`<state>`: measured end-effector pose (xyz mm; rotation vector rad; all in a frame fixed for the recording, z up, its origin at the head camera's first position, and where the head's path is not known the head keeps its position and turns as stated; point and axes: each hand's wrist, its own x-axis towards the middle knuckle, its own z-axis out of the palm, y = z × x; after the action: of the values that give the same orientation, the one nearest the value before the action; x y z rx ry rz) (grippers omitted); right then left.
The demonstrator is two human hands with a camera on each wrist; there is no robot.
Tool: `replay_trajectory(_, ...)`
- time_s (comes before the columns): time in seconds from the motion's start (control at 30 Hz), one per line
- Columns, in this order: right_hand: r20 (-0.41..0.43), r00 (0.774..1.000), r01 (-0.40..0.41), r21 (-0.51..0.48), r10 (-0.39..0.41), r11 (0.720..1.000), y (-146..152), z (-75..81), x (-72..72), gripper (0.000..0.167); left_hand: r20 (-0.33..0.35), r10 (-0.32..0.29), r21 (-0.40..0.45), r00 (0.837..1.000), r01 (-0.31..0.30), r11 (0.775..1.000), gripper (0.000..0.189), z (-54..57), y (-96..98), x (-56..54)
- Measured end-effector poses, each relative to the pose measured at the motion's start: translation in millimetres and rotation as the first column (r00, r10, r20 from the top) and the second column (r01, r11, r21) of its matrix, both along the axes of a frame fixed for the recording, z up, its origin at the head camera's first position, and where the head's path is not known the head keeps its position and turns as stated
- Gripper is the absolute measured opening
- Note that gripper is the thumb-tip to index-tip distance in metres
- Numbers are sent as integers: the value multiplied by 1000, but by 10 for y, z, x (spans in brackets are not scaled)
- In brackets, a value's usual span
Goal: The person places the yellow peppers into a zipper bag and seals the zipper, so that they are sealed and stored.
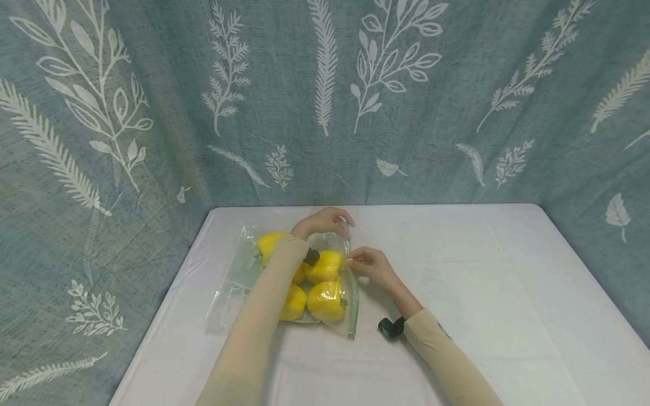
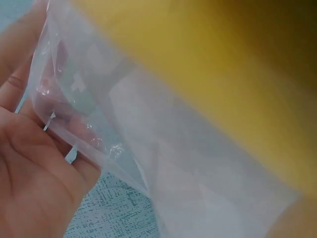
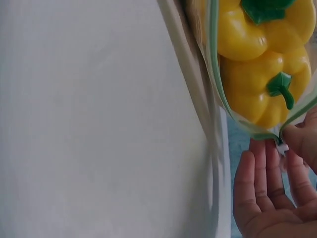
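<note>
A clear zip bag (image 1: 330, 242) with a pale green zip strip (image 1: 354, 316) lies on the table, holding several glossy yellow bell peppers (image 1: 325, 299) with green stems (image 3: 280, 85). At the bag's far right corner, my left hand (image 1: 327, 221) grips the edge; in the left wrist view, some of its fingers show through the plastic. Midway along the zip edge, my right hand (image 1: 373, 264) pinches the small white slider (image 3: 282, 148). Towards the slider the two green strips draw together, while they spread apart around the peppers. My left forearm hides part of the bag.
A white cloth covers the table (image 1: 482, 293). Behind it and at the sides hangs a blue-green curtain (image 1: 284, 101) with white leaf prints. A dark wrist camera (image 1: 391, 328) sits by my right cuff, and another (image 1: 311, 257) by the left.
</note>
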<state>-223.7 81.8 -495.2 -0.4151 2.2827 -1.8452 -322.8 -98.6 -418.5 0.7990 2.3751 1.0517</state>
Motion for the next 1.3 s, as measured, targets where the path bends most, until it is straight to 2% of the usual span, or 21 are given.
replay_trajectory(0.17, 19, 999, 38, -30, -37, 999, -29, -2, 1, 26, -55, 3, 20, 998, -1, 1000, 24, -4, 7, 13)
replay_trajectory(0.4, 24, 996, 90, -12, -89, 996, -61, 304, 181, 22, -130, 19, 23, 991, -16, 1000, 22, 5, 28, 24)
replay_trajectory(0.73, 38, 993, 108, 18, -108, 994, -42, 320, 233, 22, -157, 36, 4, 987, -36, 999, 24, 5, 47, 35)
replay_trajectory(0.9, 50, 995, 84, -6, -83, 996, -28, 292, 236, 24, -162, 26, 5, 986, -25, 1000, 24, 1, 39, 22)
replay_trajectory(1.07, 65, 995, 80, -26, -78, 996, -6, 119, 165, 24, -183, 14, 3, 983, -14, 1000, 25, 28, 24, -2)
replay_trajectory(1.13, 65, 995, 82, -20, -81, 996, -2, 45, 144, 24, -191, 18, 6, 981, -17, 1000, 25, 46, 16, -6)
replay_trajectory(1.3, 50, 994, 99, 26, -100, 995, 0, -18, 157, 23, -202, 20, 15, 979, -17, 1000, 25, 61, 12, -7)
